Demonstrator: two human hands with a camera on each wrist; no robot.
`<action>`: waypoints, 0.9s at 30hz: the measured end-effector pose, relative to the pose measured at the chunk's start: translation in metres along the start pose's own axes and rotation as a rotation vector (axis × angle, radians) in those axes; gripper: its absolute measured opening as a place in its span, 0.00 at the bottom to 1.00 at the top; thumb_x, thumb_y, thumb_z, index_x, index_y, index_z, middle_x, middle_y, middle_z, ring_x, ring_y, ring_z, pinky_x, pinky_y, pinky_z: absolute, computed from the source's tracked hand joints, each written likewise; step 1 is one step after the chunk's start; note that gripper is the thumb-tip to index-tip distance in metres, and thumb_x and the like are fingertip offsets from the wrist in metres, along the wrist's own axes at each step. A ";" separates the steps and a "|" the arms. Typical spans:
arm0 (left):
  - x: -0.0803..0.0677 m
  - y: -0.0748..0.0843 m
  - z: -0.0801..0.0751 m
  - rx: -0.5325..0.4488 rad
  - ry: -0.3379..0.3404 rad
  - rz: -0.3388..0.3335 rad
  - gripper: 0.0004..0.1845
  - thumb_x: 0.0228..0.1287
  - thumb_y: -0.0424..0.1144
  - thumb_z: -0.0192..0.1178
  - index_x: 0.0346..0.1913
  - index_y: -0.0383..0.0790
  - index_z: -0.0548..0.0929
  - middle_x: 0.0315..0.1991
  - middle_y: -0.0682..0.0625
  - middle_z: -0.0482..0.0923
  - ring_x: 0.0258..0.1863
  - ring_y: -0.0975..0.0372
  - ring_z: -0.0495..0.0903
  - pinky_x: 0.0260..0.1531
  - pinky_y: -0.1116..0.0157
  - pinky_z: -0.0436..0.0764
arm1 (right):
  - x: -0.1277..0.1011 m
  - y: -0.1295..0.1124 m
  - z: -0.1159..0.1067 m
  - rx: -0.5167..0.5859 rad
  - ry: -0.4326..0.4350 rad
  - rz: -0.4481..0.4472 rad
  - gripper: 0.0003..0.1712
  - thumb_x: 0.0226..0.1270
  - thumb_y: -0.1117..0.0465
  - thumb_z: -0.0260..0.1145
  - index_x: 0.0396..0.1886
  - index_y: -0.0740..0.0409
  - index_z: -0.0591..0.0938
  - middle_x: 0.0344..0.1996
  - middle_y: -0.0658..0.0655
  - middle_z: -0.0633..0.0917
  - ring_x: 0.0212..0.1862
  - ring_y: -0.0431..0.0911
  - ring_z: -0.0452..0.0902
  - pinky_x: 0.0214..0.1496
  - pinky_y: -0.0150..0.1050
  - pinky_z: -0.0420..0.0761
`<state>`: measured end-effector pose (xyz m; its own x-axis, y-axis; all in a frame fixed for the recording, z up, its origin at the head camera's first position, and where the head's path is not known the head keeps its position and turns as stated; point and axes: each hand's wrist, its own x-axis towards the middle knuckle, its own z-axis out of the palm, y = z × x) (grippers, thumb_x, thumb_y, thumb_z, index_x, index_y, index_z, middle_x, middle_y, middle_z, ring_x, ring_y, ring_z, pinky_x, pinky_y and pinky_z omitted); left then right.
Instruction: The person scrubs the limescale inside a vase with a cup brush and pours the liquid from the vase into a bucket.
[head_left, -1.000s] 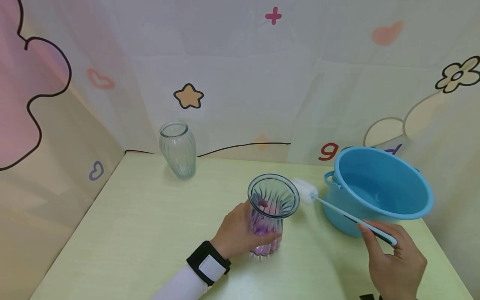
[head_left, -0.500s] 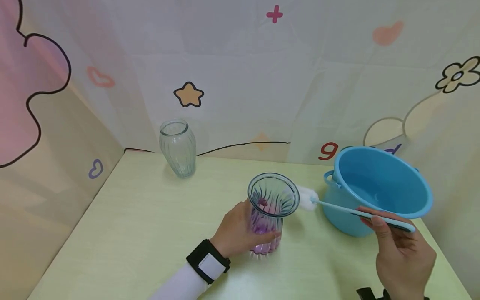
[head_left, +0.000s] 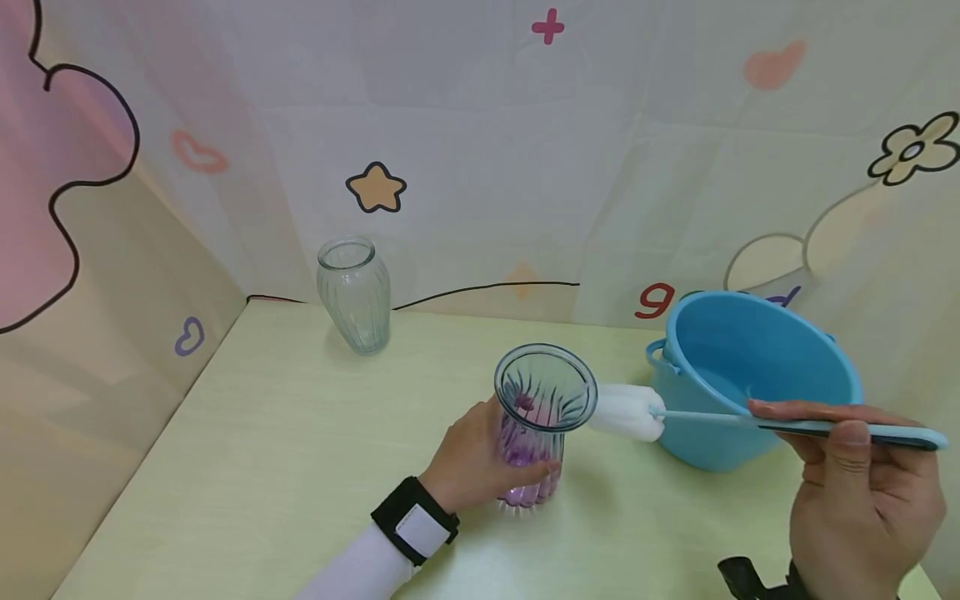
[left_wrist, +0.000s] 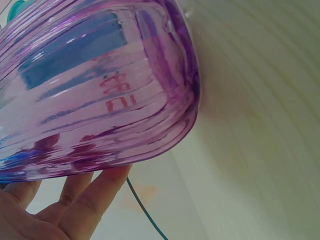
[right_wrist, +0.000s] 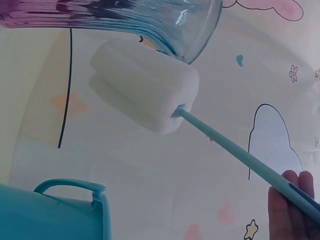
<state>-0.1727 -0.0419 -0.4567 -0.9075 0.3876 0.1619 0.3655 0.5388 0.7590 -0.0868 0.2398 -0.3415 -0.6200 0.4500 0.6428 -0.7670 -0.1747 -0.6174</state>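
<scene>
L hand (head_left: 471,462) wraps the purple vase (head_left: 534,425), upright on the table (head_left: 285,450) near centre. R hand (head_left: 862,492) pinches the handle of the sponge brush (head_left: 628,412), shaft about level; white sponge head sits just beside the vase rim, outside it. Blue tub (head_left: 750,375) stands behind the brush. Clear vase (head_left: 354,293) well apart, back L by the wall.
</scene>
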 end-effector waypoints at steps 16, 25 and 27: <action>0.000 0.000 0.000 -0.011 -0.011 -0.024 0.52 0.50 0.69 0.75 0.74 0.57 0.62 0.60 0.52 0.81 0.56 0.58 0.84 0.54 0.53 0.86 | 0.012 -0.021 0.029 0.356 -0.141 -0.042 0.11 0.82 0.73 0.40 0.50 0.82 0.63 0.31 0.70 0.75 0.34 0.58 0.76 0.50 0.44 0.85; 0.000 0.002 -0.001 -0.020 -0.016 -0.028 0.52 0.50 0.70 0.74 0.74 0.58 0.61 0.61 0.52 0.81 0.57 0.57 0.84 0.54 0.52 0.86 | 0.024 -0.022 0.026 0.438 -0.204 -0.003 0.17 0.87 0.64 0.33 0.46 0.77 0.63 0.26 0.58 0.61 0.28 0.47 0.57 0.34 0.34 0.58; 0.000 0.001 -0.001 -0.020 -0.015 -0.026 0.52 0.51 0.69 0.74 0.74 0.58 0.61 0.61 0.52 0.81 0.57 0.57 0.84 0.54 0.52 0.86 | 0.026 -0.020 0.028 0.544 -0.223 -0.013 0.22 0.87 0.61 0.30 0.43 0.78 0.63 0.23 0.56 0.60 0.25 0.46 0.56 0.33 0.33 0.57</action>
<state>-0.1721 -0.0417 -0.4553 -0.9132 0.3851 0.1330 0.3379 0.5335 0.7754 -0.0918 0.2301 -0.2995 -0.5847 0.2701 0.7650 -0.7127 -0.6215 -0.3253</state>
